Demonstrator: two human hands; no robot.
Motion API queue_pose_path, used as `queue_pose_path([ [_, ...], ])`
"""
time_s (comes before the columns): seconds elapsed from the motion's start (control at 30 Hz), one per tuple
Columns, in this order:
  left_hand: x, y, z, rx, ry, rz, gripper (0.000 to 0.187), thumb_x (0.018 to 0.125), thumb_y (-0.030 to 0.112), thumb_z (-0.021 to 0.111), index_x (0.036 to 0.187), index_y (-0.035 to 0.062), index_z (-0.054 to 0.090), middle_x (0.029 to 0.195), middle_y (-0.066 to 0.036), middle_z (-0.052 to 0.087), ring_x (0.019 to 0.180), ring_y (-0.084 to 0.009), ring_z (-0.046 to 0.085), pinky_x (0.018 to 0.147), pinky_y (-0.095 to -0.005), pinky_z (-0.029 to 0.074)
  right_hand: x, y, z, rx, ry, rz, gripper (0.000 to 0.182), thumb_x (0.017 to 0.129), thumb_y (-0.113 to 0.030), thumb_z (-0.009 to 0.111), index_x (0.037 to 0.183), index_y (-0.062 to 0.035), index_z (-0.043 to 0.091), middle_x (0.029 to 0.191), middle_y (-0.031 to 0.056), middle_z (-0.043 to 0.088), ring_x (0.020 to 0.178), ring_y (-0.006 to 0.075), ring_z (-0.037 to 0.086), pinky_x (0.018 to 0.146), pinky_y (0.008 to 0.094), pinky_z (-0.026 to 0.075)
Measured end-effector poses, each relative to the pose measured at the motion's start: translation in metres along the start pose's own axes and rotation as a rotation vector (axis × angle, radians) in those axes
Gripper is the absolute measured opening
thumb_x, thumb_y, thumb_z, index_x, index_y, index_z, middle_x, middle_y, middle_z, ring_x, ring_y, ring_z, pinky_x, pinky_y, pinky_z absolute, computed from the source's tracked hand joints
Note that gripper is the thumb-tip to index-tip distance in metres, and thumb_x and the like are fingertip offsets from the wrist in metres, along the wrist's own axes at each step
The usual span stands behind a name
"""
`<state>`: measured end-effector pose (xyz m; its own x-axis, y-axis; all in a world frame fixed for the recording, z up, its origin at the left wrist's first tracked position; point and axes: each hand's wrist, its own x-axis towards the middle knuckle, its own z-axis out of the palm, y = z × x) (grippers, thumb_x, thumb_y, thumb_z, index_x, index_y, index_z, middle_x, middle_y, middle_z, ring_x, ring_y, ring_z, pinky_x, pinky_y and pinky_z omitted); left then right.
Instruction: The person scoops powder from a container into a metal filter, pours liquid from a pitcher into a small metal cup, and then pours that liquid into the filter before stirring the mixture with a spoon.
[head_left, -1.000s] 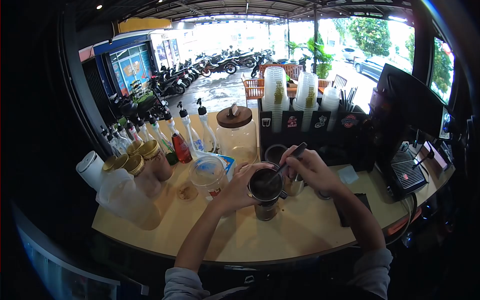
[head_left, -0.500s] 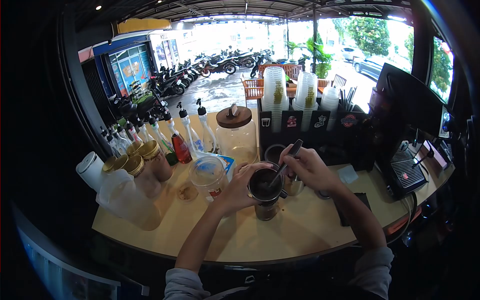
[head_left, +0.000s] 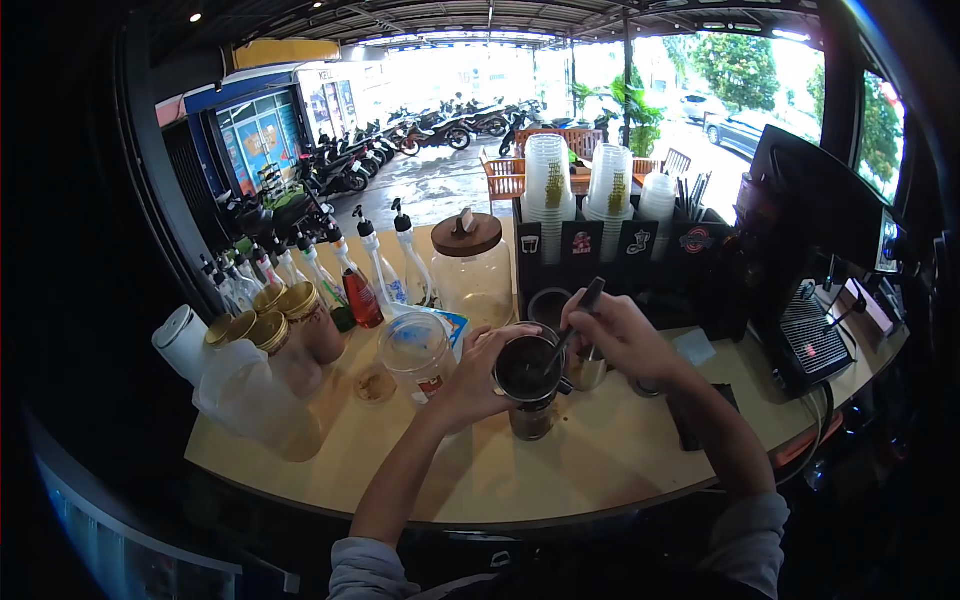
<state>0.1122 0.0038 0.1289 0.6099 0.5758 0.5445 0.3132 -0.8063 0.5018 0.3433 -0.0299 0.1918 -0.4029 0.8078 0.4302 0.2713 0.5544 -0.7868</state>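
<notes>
My left hand (head_left: 478, 372) is wrapped around the side of a dark cup (head_left: 507, 388) with dark liquid inside. In my right hand (head_left: 625, 338) is a spoon (head_left: 592, 294), gripped by its dark handle and tilted, its lower end down in the cup. Just below the cup a small glass container (head_left: 532, 422) with brown contents stands on the counter, partly hidden. An open clear plastic jar (head_left: 412, 350) is left of my left hand, with a round lid (head_left: 375, 384) lying beside it. A metal cup (head_left: 591, 372) sits partly hidden behind my right hand.
Several pump bottles (head_left: 372, 262) line the counter's (head_left: 380, 485) left back, near gold-lidded jars (head_left: 298, 300) and a translucent pitcher (head_left: 240, 380). A wooden-lidded glass jar (head_left: 470, 285) stands behind. Stacked plastic cups (head_left: 548, 185) fill a black holder (head_left: 655, 262). At right is a machine with a ridged tray (head_left: 812, 345).
The spoon and my right hand have shifted very slightly, with the spoon still in the cup. My left hand keeps its hold on the cup, which has barely moved.
</notes>
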Motion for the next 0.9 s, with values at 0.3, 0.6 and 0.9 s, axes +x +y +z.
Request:
queue_pose_path([
  [0.3, 0.001, -0.003, 0.002, -0.028, -0.037, -0.007, 0.085, 0.060, 0.026, 0.086, 0.132, 0.0183, 0.042, 0.134, -0.006, 0.053, 0.127, -0.0270, 0.047, 0.114, -0.0470, 0.019, 0.006, 0.000, -0.003, 0.057, -0.016, -0.022, 0.022, 0.100, -0.017, 0.048, 0.093, 0.0007, 0.059, 0.078, 0.0022, 0.061, 0.071, 0.0061, 0.059, 0.064, 0.0234, 0.047],
  [0.6, -0.001, -0.002, 0.002, -0.020, -0.035, -0.011, 0.085, 0.060, 0.026, 0.086, 0.132, 0.0183, 0.042, 0.133, -0.006, 0.053, 0.127, -0.0272, 0.048, 0.114, -0.0470, 0.019, 0.009, 0.004, 0.008, 0.036, 0.013, -0.139, 0.017, 0.097, -0.010, 0.049, 0.094, 0.0033, 0.059, 0.071, 0.0039, 0.063, 0.066, 0.0087, 0.061, 0.060, 0.0257, 0.049],
  [0.9, 0.001, -0.004, 0.005, -0.027, -0.031, 0.008, 0.085, 0.060, 0.027, 0.086, 0.133, 0.0190, 0.042, 0.133, -0.005, 0.054, 0.126, -0.0273, 0.048, 0.114, -0.0475, 0.020, 0.011, 0.008, 0.006, -0.096, -0.029, -0.129, 0.017, 0.095, -0.012, 0.052, 0.091, 0.0019, 0.060, 0.065, 0.0062, 0.061, 0.063, 0.0098, 0.062, 0.057, 0.0263, 0.047],
])
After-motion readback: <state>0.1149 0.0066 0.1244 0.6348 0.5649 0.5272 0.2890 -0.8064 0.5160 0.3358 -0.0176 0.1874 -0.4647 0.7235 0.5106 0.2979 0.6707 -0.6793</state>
